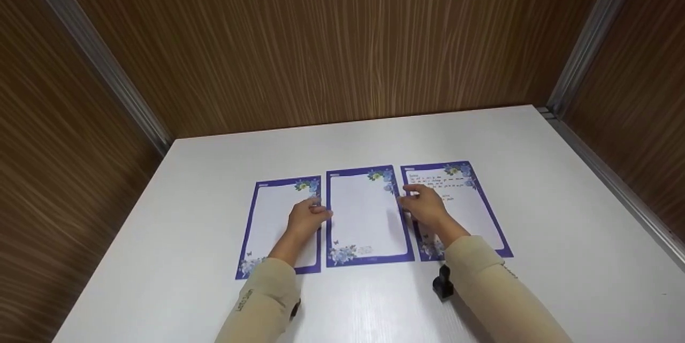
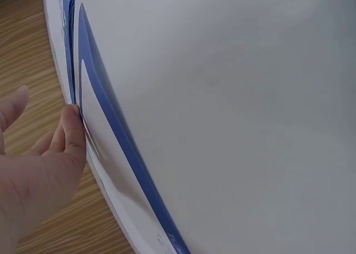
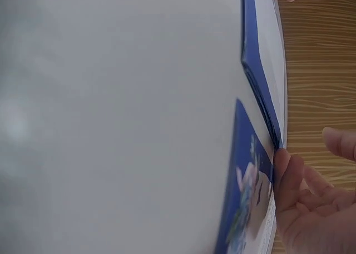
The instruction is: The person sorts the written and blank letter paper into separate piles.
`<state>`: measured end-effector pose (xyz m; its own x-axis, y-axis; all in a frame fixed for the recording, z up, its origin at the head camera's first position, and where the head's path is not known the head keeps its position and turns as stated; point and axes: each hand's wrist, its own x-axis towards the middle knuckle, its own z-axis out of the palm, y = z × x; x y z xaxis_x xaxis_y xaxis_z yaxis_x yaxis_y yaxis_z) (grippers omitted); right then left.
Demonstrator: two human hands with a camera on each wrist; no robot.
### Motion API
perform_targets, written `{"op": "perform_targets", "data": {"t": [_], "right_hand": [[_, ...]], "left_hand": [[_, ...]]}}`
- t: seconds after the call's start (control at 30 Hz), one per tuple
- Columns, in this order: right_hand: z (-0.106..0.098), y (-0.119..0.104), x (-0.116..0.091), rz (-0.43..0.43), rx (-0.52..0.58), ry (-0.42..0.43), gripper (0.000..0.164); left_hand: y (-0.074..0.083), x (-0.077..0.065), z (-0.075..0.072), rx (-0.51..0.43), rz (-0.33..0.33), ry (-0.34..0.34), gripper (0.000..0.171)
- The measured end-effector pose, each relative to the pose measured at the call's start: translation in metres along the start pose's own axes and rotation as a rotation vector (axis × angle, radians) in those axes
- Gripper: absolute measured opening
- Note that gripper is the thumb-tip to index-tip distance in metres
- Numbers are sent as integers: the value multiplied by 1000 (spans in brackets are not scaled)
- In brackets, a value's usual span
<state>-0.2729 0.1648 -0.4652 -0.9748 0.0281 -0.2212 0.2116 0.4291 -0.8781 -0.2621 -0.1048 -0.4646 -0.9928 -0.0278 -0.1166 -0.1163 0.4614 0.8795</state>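
Note:
Three purple-bordered sheets of paper with blue flower prints lie side by side in the head view. The fingertips of my left hand [image 1: 307, 218] are at the left edge of the middle sheet [image 1: 366, 214], and the hand overlaps the left sheet [image 1: 267, 214]. Over the right sheet [image 1: 481, 214], which bears handwritten lines, my right hand [image 1: 425, 206] has its fingertips at the middle sheet's right edge. In both wrist views the thumbs stand off from the fingers. The middle sheet's edge looks layered in the right wrist view.
A small black object with an upright handle [image 1: 443, 284] stands on the white table [image 1: 176, 225] beside the right sleeve. Part of a dark thing [image 1: 295, 308] shows by the left sleeve. Wood-grain panels [image 1: 342, 38] enclose the table at the back and sides.

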Motion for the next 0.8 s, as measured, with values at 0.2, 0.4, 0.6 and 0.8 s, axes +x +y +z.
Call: {"op": "perform_targets", "data": {"t": [0.2,0.4,0.6,0.8], "right_hand": [[-1,0,0,-24,-3,5,51],[-1,0,-1,-53,18,20,48],[0,1,0,-73,87,16,46],[1,1,-1,-54,122,-8,51]], "left_hand": [[1,-1,-1,-18,10,3,50],[-1,0,-1,-56,63,30,44],[1,-1,-2,-88,78,40,40],[3,-2,1,-131,42,26,40]]}}
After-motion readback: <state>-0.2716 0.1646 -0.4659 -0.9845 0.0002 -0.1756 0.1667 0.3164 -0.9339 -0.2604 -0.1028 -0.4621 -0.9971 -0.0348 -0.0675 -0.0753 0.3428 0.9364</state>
